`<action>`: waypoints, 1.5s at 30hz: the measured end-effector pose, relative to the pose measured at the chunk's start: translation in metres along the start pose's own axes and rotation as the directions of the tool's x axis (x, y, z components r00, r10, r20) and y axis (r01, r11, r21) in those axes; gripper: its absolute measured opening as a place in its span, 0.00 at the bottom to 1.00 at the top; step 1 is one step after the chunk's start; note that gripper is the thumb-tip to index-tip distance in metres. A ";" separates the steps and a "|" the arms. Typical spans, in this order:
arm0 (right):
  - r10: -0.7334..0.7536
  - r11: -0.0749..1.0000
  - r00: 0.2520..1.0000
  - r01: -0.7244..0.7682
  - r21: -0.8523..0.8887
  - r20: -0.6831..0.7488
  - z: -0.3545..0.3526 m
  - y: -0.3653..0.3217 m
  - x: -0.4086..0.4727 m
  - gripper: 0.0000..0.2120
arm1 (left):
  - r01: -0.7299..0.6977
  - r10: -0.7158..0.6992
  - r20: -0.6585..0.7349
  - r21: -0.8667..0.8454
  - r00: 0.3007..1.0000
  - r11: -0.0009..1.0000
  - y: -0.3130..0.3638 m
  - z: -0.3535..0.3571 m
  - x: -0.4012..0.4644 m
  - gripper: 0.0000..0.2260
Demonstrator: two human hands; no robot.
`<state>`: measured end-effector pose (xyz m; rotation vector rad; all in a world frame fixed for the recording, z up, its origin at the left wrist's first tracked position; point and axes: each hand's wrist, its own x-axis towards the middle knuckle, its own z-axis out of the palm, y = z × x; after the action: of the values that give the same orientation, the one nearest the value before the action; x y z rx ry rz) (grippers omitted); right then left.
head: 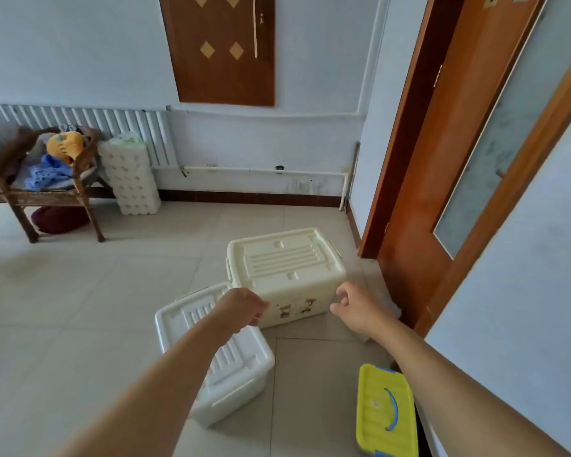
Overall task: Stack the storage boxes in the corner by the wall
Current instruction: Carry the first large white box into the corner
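A cream storage box (287,258) with a ribbed lid and cartoon animals on its front stands on the tiled floor near the open door. My left hand (241,306) is at its front left corner with the fingers loosely curled and nothing in them. My right hand (356,308) hovers just off the front right corner, fingers also loosely curled, not touching the box. A lower white storage box (241,361) sits close in front on the left, partly under my left forearm. A small box with a yellow lid and blue handle (383,410) lies by the wall at bottom right.
The wall corner (346,202) with white pipes lies beyond the cream box. An orange-brown door (442,159) stands open on the right. A wooden bench (47,196) piled with clothes and a pack of toilet rolls (132,173) stand against the radiator at left.
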<state>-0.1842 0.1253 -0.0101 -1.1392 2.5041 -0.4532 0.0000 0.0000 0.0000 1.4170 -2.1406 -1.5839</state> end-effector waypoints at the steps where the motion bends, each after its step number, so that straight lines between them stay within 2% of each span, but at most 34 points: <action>1: -0.004 1.000 1.000 0.004 -0.006 0.005 -0.001 -0.001 0.000 0.19 | -0.010 0.010 0.002 0.001 1.000 1.000 0.001 0.000 0.001 0.04; 6: 0.010 1.000 1.000 -0.010 0.016 0.017 0.001 0.007 0.007 0.21 | 0.009 -0.009 -0.002 -0.006 1.000 1.000 0.002 0.006 0.008 0.04; 17: 0.017 1.000 0.999 -0.016 -0.023 0.028 -0.001 0.041 0.023 0.19 | 0.047 -0.047 -0.018 -0.038 0.999 0.998 0.009 0.033 0.022 0.03; 27: -0.066 0.997 0.991 0.062 0.037 0.113 -0.003 0.052 0.077 0.20 | 0.130 -0.132 -0.049 -0.041 0.990 0.991 0.016 0.046 0.049 0.02; 35: -0.081 0.995 0.983 0.071 0.065 0.166 0.012 0.024 0.172 0.21 | 0.152 -0.155 -0.036 -0.084 0.987 0.985 0.026 0.013 0.142 0.06; 41: -0.054 0.998 0.988 0.050 0.032 0.146 0.005 0.014 0.255 0.22 | 0.191 -0.200 -0.027 -0.196 0.979 0.962 0.044 0.000 0.235 0.08; 45: -0.026 0.999 0.989 0.021 0.031 0.147 -0.001 0.016 0.309 0.23 | 0.218 -0.223 0.000 -0.210 0.975 0.953 0.057 -0.002 0.290 0.10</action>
<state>-0.3847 -0.1017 -0.0717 -1.1486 2.3522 -0.3958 -0.1931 -0.2119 -0.0708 1.6393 -1.7908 -1.7954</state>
